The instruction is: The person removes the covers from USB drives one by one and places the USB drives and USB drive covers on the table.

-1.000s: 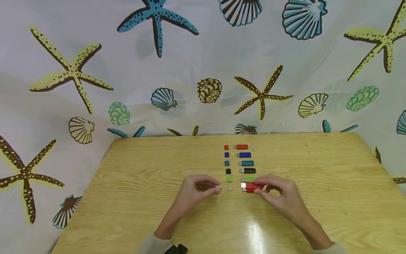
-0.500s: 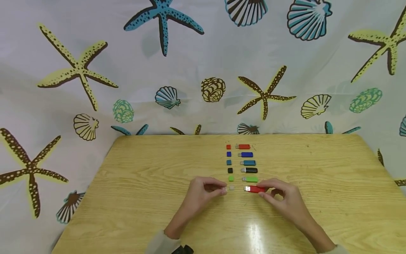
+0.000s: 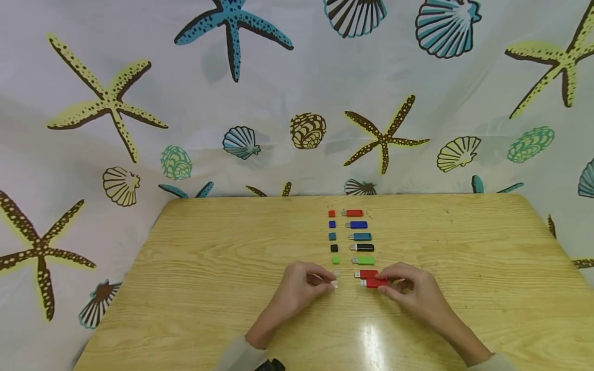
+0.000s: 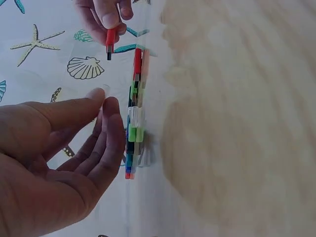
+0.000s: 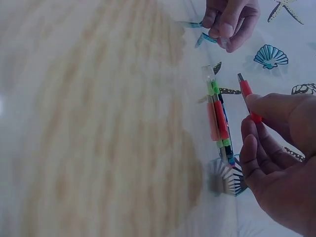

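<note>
My right hand [image 3: 413, 286] pinches the rear end of a red USB flash drive [image 3: 373, 283], its metal plug pointing left. In the right wrist view this drive [image 5: 245, 88] hangs above the tabletop. Between thumb and fingertips, my left hand [image 3: 303, 288] holds a small clear cap [image 3: 334, 284], largely hidden by the fingers. Just beyond the held drive lies a second red USB flash drive [image 3: 366, 273]. A matching clear cap [image 3: 336, 273] lies left of it, close to my left fingertips.
Farther back, a column of USB flash drives runs away from me: green [image 3: 364, 260], black [image 3: 364, 248], teal [image 3: 362, 236], blue [image 3: 357, 224] and orange-red [image 3: 354, 213]. Each has a same-coloured cap to its left, such as the green cap [image 3: 336, 260]. A patterned cloth [image 3: 278, 93] hangs behind the wooden table [image 3: 209, 247].
The held red drive has come nearer to me, uncovering the one lying behind it. My left hand, with the clear cap, has shifted right and slightly nearer. Both grips stay the same.
</note>
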The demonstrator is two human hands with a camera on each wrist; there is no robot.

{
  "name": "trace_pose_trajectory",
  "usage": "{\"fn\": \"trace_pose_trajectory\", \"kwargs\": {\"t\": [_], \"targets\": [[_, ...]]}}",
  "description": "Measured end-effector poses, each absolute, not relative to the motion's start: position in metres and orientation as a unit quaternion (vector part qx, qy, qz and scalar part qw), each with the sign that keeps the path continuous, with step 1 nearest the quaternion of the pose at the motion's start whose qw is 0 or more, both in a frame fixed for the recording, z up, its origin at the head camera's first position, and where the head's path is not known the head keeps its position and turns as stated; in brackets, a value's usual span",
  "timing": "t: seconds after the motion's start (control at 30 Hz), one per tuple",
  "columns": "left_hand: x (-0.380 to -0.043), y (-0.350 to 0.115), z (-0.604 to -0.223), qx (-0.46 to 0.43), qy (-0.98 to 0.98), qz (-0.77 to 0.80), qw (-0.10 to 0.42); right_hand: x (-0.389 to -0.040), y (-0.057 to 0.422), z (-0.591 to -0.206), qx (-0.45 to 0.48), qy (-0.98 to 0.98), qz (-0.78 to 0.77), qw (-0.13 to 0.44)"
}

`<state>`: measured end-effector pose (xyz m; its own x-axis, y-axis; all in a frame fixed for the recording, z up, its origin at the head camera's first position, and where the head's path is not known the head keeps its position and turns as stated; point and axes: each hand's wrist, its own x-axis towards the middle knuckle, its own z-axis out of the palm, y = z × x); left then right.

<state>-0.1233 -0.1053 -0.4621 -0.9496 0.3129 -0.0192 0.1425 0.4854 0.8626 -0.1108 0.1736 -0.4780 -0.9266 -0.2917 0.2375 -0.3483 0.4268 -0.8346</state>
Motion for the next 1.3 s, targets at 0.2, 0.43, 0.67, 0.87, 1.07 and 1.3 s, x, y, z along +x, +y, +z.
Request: {"fn": "trace_pose_trajectory", "kwargs": {"t": [0.2,0.43,0.67,0.87,1.07,1.3], "targets": [[-0.125,-0.098,-0.463,0.153,0.882,0.436,0.096,-0.11,0.171,-0.479,0.18,-0.86,0.478,0.005],[-0.124,-0.092,-0.464,0.17,0.896,0.396,0.105,-0.108,0.171,-0.48,0.165,-0.867,0.469,-0.035],[-0.127,-0.088,-0.467,0.171,0.901,0.386,0.1,-0.11,0.17,-0.483,0.178,-0.875,0.45,-0.022],[-0.127,-0.086,-0.469,0.165,0.903,0.383,0.1,-0.11,0.169,-0.482,0.171,-0.881,0.44,-0.025],[-0.128,-0.085,-0.467,0.166,0.903,0.382,0.102,-0.111,0.169,-0.481,0.167,-0.882,0.44,-0.027],[-0.125,-0.093,-0.469,0.165,0.893,0.404,0.114,-0.109,0.168,-0.485,0.16,-0.881,0.445,-0.03]]}}
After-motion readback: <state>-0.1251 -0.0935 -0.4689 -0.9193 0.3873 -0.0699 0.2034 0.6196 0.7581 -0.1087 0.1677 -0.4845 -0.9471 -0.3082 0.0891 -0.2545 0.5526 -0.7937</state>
